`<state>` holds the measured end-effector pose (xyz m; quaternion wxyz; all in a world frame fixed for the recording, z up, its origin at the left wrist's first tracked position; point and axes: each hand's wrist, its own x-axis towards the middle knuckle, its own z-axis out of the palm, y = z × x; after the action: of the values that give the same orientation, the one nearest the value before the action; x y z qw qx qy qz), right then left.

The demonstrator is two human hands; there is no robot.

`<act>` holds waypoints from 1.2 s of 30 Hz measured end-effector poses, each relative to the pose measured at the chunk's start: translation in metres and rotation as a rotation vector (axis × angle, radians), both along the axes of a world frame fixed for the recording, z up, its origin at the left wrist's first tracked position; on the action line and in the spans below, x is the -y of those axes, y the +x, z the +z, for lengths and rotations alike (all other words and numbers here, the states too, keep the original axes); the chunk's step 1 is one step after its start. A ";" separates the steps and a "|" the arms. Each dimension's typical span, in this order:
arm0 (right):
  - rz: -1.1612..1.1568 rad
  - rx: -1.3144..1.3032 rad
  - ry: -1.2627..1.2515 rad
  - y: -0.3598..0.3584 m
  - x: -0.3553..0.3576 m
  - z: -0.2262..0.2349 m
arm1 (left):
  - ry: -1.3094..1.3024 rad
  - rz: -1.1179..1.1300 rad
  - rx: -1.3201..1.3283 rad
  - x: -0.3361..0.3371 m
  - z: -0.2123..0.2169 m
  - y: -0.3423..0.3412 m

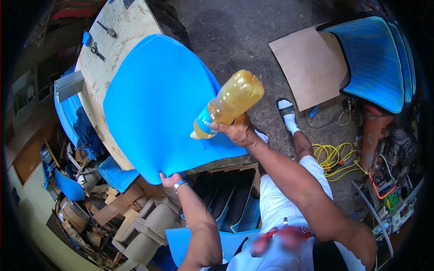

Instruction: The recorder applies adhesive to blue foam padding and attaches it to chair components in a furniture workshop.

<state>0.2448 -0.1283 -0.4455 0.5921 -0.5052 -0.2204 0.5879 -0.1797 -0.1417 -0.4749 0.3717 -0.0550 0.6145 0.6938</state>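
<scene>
A large clear plastic bottle (233,100) with a blue label and yellowish liquid is in my right hand (237,131). It is tilted, its narrow neck end pointing down and left over a smooth blue sheet (158,104). The sheet is broad with rounded far corners, and lies over the light wooden tabletop (118,27), its near right part reaching past the table edge. My left hand (171,179), with a band on the wrist, pinches the sheet's near left corner, thumb on top. Whether liquid is leaving the bottle I cannot tell.
Scissors (97,52) and a dark-tipped tool (106,29) lie on the tabletop. At right, blue curved panels (368,58) stand beside a brown board (312,67). Yellow cord (332,158) coils on the floor near my feet. Wood scraps and grey-brown blocks (149,230) pile up at lower left.
</scene>
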 end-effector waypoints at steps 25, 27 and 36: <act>0.029 -0.139 -0.072 0.022 0.012 -0.024 | -0.466 -1.210 -1.315 -0.181 0.012 0.216; 0.008 -0.123 -0.035 0.021 0.017 -0.028 | -0.955 -1.092 -1.514 -0.183 0.003 0.242; -0.289 -0.141 -0.112 0.121 0.023 -0.033 | -0.926 -0.962 -1.576 -0.174 -0.020 0.230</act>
<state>0.3662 -0.1508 -0.4788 0.6555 -0.5212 -0.0704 0.5419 0.0499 0.0320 -0.4952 0.0442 0.5291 0.8474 0.0062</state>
